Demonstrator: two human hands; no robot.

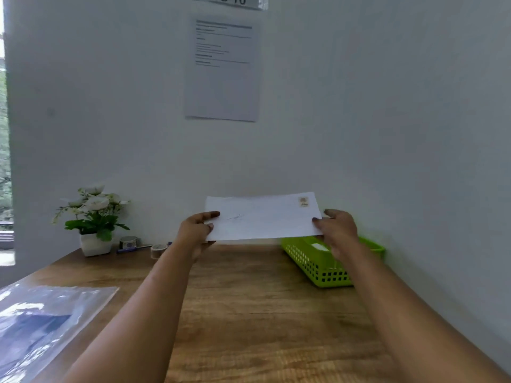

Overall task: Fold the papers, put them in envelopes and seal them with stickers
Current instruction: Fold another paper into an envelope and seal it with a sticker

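White envelope (262,218) is hanging in the air above the wooden table (262,299), by the wall. Left hand (196,230) and right hand (336,229) are pinching its short ends. Green basket (318,268) is sitting just below right.

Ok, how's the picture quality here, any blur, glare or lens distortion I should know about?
Head view: soft all over; the wall notice text is unreadable. Wide-angle stretch splays the forearms at the bottom corners. Glare streaks the plastic sleeve at lower left. Daylight blows out the left edge. The envelope stays evenly lit.
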